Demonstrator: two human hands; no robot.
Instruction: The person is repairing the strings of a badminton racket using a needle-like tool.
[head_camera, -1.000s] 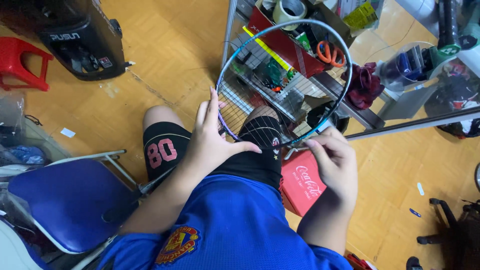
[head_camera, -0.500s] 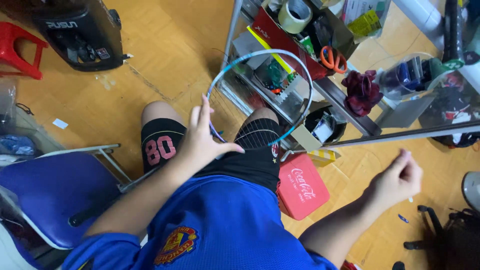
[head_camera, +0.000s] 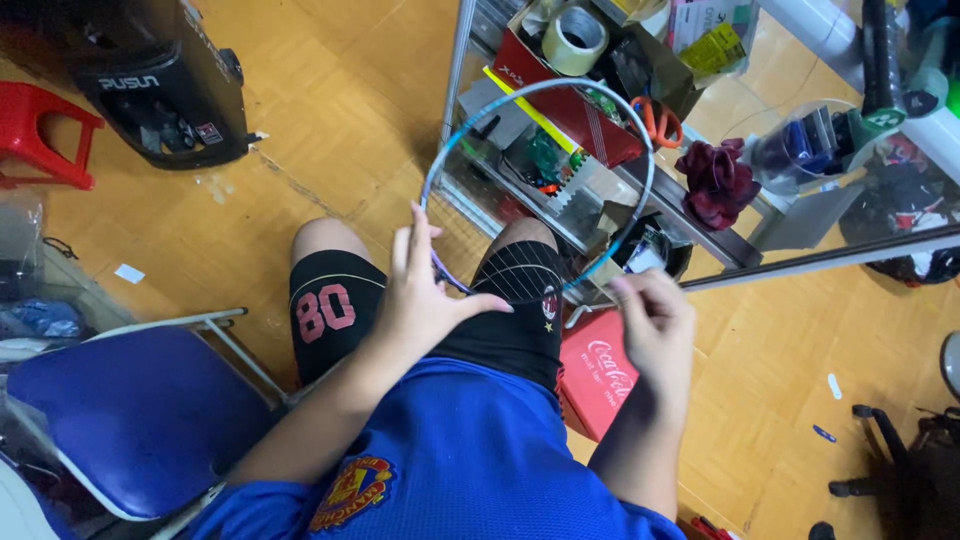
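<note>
A badminton racket frame (head_camera: 640, 150), thin and blue-grey, rests over my knees, with its shaft (head_camera: 830, 258) running off to the right. My left hand (head_camera: 430, 300) grips the rim at its lower left, fingers spread upward and thumb pointing right. Fingertips pinched together, my right hand (head_camera: 655, 325) sits at the lower right of the rim near the throat and appears to hold a thin string, which is barely visible. I sit in black shorts (head_camera: 330, 305) and a blue shirt.
A metal shelf (head_camera: 460, 90) ahead holds a tape roll (head_camera: 575, 40), orange scissors (head_camera: 660, 122) and a dark red cloth (head_camera: 715, 180). A red box (head_camera: 600, 375) lies by my right knee. A black machine (head_camera: 160, 80), red stool (head_camera: 40, 130) and blue chair (head_camera: 130, 420) stand to the left.
My right hand swung out to the right away from the racket, then came back to the rim near the throat. My left hand stayed on the frame.
</note>
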